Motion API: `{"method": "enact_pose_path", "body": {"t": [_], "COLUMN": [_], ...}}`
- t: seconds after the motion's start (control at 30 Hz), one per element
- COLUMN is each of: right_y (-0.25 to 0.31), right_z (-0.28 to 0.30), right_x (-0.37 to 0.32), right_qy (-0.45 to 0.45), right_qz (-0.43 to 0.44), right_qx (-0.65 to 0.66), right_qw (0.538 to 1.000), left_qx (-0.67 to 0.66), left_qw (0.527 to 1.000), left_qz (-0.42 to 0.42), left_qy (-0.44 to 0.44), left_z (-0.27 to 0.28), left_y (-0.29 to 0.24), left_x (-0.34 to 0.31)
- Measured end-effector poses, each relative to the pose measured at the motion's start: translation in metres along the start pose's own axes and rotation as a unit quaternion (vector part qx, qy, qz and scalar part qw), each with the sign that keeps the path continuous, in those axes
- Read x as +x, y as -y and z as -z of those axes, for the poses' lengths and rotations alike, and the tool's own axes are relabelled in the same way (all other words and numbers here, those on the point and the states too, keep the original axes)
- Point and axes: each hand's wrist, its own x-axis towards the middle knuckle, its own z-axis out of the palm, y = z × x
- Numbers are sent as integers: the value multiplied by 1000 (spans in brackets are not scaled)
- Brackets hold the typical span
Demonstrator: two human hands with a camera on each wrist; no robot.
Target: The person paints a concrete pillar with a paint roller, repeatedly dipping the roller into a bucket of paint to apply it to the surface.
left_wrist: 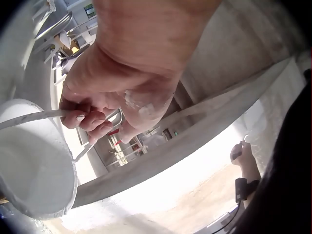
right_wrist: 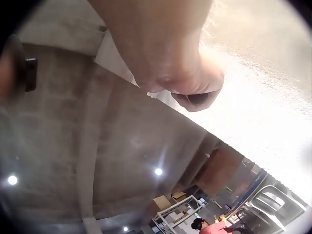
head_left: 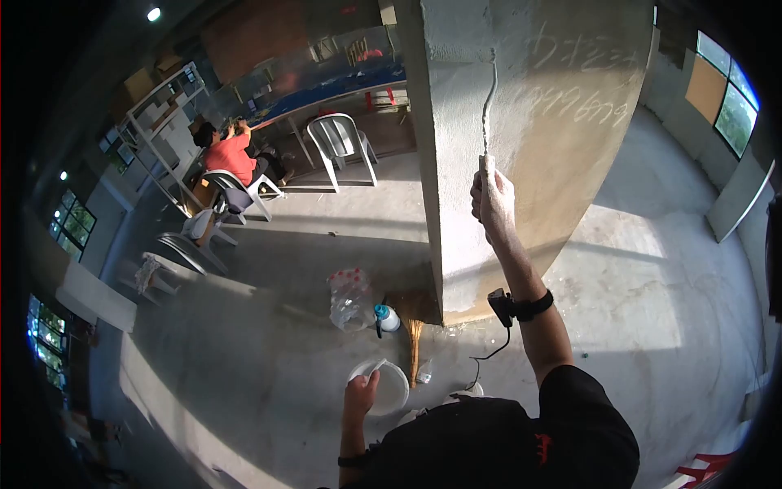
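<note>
My left hand point(head_left: 360, 397) point(left_wrist: 117, 83) curls its fingers round the thin handle point(left_wrist: 34, 117) of a white bucket point(head_left: 391, 389) point(left_wrist: 36, 161), which hangs below it; pale smears mark the palm. My right hand point(head_left: 494, 204) point(right_wrist: 180, 73) is raised at the pillar point(head_left: 464, 244), gripping a tool's handle point(head_left: 486, 165). From it a long, thin, wavy grey part point(head_left: 490, 102) extends up along the pillar's face; whether it touches cannot be told. The handle's dark end point(right_wrist: 197, 99) shows in the right wrist view. Chalk-like writing point(head_left: 578, 106) marks the upper wall.
By the pillar's foot are a spray bottle point(head_left: 388, 318), a clear plastic bag point(head_left: 350, 301) and a straw broom point(head_left: 415, 350). A person in red point(head_left: 230, 156) sits at a long table point(head_left: 326, 91) at the back left, near white chairs point(head_left: 338, 138) and a shelf frame point(head_left: 159, 122).
</note>
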Motion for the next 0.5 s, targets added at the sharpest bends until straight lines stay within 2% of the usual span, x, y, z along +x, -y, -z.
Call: {"method": "enact_pose_path", "body": {"t": [0.13,0.23,0.33,0.4,0.43,0.5], "right_y": [-25,-77,-135,-151,-166,-168], "right_z": [17,38,62,70,81,83], "right_x": [-8,-22,-43,-59,-64,-71], "right_qy": [-24,-21,-7,-19,4,2], "right_qz": [-47,-76,-126,-143,-147,-158], "right_qx": [-44,-43,59,-6,-38,-46], "right_qw": [998,996,990,990,988,986], "left_qx": [-4,24,23,12,2,12], "left_qw": [1000,999,999,999,999,999], "left_qz": [-9,19,37,37,43,46], "left_qy": [-4,19,6,10,16,12], "left_z": [-2,3,7,9,8,8], "left_y": [5,-2,-10,-10,-11,-15], "left_x": [2,2,-2,-3,-3,-3]}}
